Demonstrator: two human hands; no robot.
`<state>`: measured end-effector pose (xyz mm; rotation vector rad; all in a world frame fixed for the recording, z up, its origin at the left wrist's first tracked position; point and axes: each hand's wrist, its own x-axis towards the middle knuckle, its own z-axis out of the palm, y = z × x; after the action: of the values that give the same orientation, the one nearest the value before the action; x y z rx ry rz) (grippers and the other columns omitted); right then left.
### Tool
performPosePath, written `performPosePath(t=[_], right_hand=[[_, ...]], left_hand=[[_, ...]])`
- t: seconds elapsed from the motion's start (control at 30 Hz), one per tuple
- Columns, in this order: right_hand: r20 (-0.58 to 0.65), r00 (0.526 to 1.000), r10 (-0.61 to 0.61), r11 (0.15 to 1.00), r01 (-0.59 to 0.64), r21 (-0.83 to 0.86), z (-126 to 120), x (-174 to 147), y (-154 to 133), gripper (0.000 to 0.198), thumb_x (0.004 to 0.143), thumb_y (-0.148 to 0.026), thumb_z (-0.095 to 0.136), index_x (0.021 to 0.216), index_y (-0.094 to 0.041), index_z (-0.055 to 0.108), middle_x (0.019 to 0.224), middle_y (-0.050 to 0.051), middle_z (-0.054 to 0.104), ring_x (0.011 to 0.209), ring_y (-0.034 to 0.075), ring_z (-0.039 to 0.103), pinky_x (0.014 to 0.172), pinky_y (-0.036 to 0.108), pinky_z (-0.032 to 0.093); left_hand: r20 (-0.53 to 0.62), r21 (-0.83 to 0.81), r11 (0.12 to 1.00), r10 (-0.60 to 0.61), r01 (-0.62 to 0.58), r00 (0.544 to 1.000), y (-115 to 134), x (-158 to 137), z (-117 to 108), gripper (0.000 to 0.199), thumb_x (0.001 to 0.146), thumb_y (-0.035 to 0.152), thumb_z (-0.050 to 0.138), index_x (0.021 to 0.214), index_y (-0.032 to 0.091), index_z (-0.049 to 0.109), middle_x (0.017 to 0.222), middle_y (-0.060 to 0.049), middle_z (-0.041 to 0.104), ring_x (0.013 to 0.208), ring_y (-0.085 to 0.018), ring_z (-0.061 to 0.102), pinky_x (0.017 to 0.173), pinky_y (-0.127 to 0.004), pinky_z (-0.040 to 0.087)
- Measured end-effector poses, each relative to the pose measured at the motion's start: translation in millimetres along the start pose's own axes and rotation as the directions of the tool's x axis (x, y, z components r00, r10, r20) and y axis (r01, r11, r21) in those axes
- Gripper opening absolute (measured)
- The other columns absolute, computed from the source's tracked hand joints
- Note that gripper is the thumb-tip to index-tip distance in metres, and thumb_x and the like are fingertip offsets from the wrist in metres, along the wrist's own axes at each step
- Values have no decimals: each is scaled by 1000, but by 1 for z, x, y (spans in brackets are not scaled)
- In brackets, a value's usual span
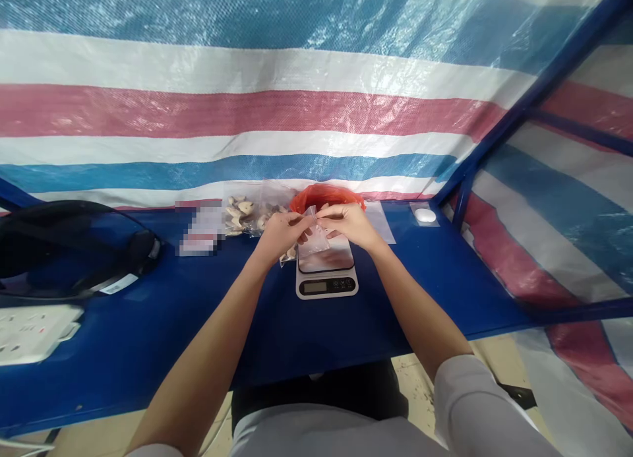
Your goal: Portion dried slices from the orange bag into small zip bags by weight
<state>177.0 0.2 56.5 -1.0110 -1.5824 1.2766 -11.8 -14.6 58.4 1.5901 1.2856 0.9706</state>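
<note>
Above a white digital kitchen scale (326, 287), a small clear plastic bag (314, 241) hangs between my two hands. My left hand (287, 231) pinches the bag's top edge from the left. From the right, my right hand (350, 223) grips the same edge with thumb and forefinger. The bag looks empty or nearly so; I cannot tell for sure. Just behind the hands is an orange plastic bag (326, 194), its contents mostly hidden. Clear bags of pale dried slices (239, 214) lie to the left of my left hand, and part of one shows beside the scale.
On the blue table (208, 318), a blurred-out paper packet (202, 229) lies left of the bags. A black headset-like object (143, 246) and a white power strip (37, 333) are at far left. A white paper (380, 221) and a white mouse-like object (424, 215) lie right. Striped sheeting (247, 114) hangs behind.
</note>
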Motion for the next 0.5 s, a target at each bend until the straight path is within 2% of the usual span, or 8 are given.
performPosePath(t=[0.1,0.2,0.37,0.5], right_hand=[[39,999,19,1000,-20,14,-3,4,-3,23,71,-33,81,87,-18,80,88,2,73,74,14,68,63,26,63],[64,997,40,999,-42,28,-6,9,-3,22,71,-31,81,89,-18,80,86,2,75,74,14,68,64,25,63],[86,988,132,990,-135,32,-12,17,-5,25,73,-29,81,96,-18,80,86,2,77,74,13,70,68,25,63],[103,978,181,983,-182,1,-16,19,-9,23,77,-28,80,97,-18,79,92,3,77,77,14,72,69,26,64]], left_hand=[[58,-200,970,-126,135,990,0,9,0,44,75,56,76,69,13,72,65,-7,70,56,-15,63,59,-26,53],[129,-301,927,-192,223,973,-1,19,-2,49,71,60,80,68,12,72,63,-8,70,58,-15,66,61,-26,55],[190,-371,885,-224,281,956,-2,31,-7,48,69,58,83,70,10,74,67,-10,73,61,-15,68,64,-24,57],[196,-374,885,-216,276,957,-3,37,-9,42,67,50,87,70,11,74,66,-8,73,60,-14,67,65,-24,58]])
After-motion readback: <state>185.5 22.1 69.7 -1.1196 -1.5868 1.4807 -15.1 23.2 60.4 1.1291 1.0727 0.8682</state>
